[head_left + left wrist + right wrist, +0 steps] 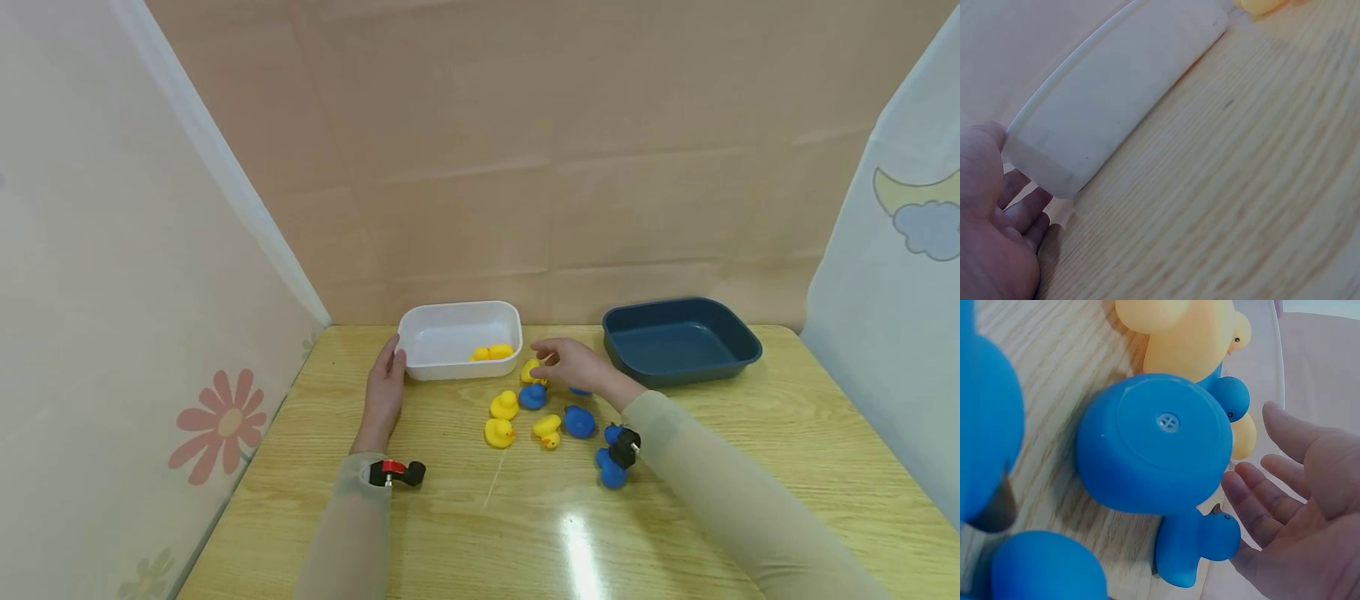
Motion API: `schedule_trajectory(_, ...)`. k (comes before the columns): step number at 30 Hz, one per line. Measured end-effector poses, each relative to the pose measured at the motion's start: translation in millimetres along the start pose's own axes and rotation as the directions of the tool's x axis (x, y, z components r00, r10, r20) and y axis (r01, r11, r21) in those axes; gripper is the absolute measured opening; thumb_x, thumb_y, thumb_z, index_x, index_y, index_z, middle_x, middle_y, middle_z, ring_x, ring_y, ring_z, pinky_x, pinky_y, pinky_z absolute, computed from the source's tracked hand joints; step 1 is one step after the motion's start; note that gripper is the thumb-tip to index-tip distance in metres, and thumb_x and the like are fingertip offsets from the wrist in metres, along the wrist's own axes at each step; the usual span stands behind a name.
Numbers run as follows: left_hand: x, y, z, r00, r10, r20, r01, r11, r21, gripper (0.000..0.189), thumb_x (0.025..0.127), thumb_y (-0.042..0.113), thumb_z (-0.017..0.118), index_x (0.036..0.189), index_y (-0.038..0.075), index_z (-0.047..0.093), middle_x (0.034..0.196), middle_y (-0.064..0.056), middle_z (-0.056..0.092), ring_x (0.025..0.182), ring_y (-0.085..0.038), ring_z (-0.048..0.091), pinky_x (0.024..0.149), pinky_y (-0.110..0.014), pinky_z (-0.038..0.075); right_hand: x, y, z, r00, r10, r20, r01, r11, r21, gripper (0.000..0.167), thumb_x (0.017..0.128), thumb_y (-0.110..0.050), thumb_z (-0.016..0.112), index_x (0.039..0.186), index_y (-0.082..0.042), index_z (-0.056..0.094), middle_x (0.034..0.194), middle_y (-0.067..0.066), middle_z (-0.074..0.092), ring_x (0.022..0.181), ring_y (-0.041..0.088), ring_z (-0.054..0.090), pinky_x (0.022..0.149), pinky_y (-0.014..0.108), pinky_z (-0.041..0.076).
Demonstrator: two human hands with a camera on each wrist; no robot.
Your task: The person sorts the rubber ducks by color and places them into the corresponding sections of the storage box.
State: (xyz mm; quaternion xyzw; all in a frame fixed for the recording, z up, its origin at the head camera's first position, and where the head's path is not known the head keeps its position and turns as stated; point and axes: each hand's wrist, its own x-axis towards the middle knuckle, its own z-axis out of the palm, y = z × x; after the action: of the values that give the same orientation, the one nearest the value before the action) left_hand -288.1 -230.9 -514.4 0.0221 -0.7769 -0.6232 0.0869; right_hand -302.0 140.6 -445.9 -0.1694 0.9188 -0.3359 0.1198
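A white plastic bin stands at the back of the table with a few yellow rubber ducks inside. My left hand touches the bin's left end from outside, thumb near the rim in the left wrist view. Just right of the bin, my right hand hovers with spread fingers, holding nothing. Beneath its fingertips is a yellow duck, beside a blue rubber duck. In the right wrist view, the right hand is close to an upright blue duck and a tipped one showing its base.
A dark blue bin stands at the back right. Loose on the table are more yellow ducks and blue ducks, some partly hidden by the right wrist camera. Paper covers the back wall; printed cloth hangs at both sides.
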Motion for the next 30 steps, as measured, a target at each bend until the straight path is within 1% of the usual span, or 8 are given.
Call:
schedule_trajectory(9,-0.3,0.3,0.4,1.0,-0.011,-0.005,0.011,1.0,0.001,0.061,0.119,0.049,0.045,0.174,0.024,0.038,0.177,-0.003,0.036,0.162,-0.025,0.035,0.131,-0.047,0.034,-0.2,0.2,1.4,1.0,0.008,0.01,-0.008,1.0,0.011,0.062,0.108,-0.025,0.076,0.159,0.002,0.055,0.145,0.021,0.067,0.129,0.039,0.066,0.108,0.053,0.057)
schedule_trajectory(14,0.0,0.4,0.2,1.0,-0.014,0.0,0.014,1.0,0.001,0.061,0.119,0.049,0.045,0.174,0.025,0.037,0.178,-0.001,0.036,0.162,-0.025,0.035,0.131,-0.048,0.033,-0.2,-0.2,1.2,1.0,0.019,0.023,-0.019,1.0,0.011,0.062,0.108,-0.026,0.076,0.159,0.001,0.055,0.145,0.022,0.067,0.131,0.039,0.065,0.11,0.054,0.056)
schedule_trajectory(22,-1.6,1.0,0.2,1.0,-0.02,0.004,0.02,1.0,0.002,0.061,0.119,0.05,0.045,0.174,0.025,0.037,0.178,-0.001,0.036,0.162,-0.025,0.035,0.131,-0.048,0.033,2.0,-0.8,2.5,0.998,0.042,0.04,-0.041,0.999,-0.033,0.061,0.108,-0.028,0.076,0.158,0.001,0.057,0.144,0.022,0.067,0.131,0.039,0.065,0.112,0.054,0.054)
schedule_trajectory(30,-1.0,0.8,0.0,1.0,-0.015,-0.003,0.015,1.0,0.011,0.062,0.119,0.05,0.046,0.174,0.025,0.038,0.178,-0.001,0.036,0.162,-0.024,0.035,0.131,-0.046,0.033,1.3,-1.2,1.7,0.998,0.049,0.044,-0.046,0.997,-0.058,0.058,0.108,-0.028,0.076,0.154,0.003,0.06,0.14,0.021,0.069,0.127,0.038,0.065,0.11,0.053,0.055)
